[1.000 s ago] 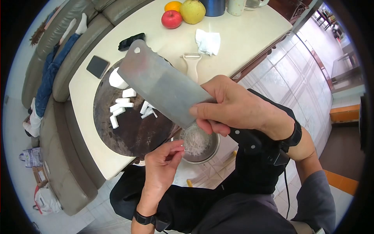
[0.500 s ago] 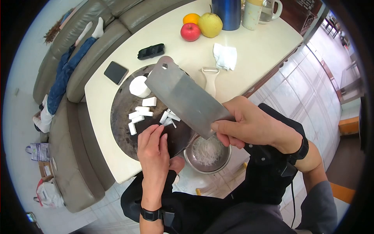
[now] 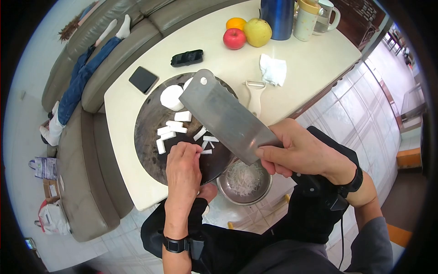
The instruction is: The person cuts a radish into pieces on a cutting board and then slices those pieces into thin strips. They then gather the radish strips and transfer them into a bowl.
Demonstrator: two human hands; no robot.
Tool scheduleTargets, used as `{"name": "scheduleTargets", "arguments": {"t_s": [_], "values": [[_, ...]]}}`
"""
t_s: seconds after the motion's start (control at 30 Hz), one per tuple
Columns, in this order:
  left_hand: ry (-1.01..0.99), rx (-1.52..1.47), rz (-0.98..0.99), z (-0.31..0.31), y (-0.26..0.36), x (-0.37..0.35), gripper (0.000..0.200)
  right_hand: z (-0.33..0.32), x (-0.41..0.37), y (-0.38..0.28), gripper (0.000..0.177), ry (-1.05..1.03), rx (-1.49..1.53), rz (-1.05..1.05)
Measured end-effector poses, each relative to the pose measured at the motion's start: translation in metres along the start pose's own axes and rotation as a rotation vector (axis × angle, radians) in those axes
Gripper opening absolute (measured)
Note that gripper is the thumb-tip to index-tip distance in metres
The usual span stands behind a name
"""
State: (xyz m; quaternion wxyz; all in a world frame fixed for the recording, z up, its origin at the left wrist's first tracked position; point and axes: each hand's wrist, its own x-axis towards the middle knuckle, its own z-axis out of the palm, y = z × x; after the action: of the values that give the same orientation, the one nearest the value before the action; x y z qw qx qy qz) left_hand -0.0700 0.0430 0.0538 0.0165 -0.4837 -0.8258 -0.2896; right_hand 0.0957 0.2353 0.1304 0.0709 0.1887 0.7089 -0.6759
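My right hand [image 3: 289, 148] grips the handle end of a wide cleaver [image 3: 228, 121], its blade raised over a round dark cutting board [image 3: 148, 121]. Fingers curled, my left hand [image 3: 183, 169] pinches a thin white strip [image 3: 206, 151] at the near part of the board. Several white sticks [image 3: 177, 129] lie left of the blade, with a white block [image 3: 183, 116] and a thick round white piece [image 3: 172, 97] behind them. Part of another white piece shows behind the blade. Below the board's right edge, a metal bowl [image 3: 264, 192] holds thin white shreds [image 3: 244, 178].
On the cream table [image 3: 123, 169] are a phone [image 3: 143, 80], a black case [image 3: 187, 58], a peeler [image 3: 255, 98], a white cloth [image 3: 273, 69], a red apple [image 3: 234, 39], other fruit and a blue bottle [image 3: 277, 18]. A person [image 3: 75, 91] lies on the grey sofa [image 3: 82, 178].
My left fingers have curled in and now hold a thin strip. The cleaver stays raised in my right hand. The whole view has shifted slightly.
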Motion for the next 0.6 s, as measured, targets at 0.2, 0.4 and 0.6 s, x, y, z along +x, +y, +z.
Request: {"name": "scheduleTargets", "arguments": {"t_s": [0.2,0.4,0.6], "values": [[-0.071,0.03,-0.015,-0.016,0.006,-0.016,0.011,0.005,0.001,-0.001,0.027,-0.036,-0.014,0.01],[-0.042,0.006,-0.068,-0.021,0.005,-0.03,0.017,0.007,0.002,0.0,0.025,-0.087,-0.171,0.021],[0.006,0.07,0.114,-0.014,0.018,-0.041,0.03,0.018,0.005,0.023,0.011,0.044,-0.672,-0.408]]}}
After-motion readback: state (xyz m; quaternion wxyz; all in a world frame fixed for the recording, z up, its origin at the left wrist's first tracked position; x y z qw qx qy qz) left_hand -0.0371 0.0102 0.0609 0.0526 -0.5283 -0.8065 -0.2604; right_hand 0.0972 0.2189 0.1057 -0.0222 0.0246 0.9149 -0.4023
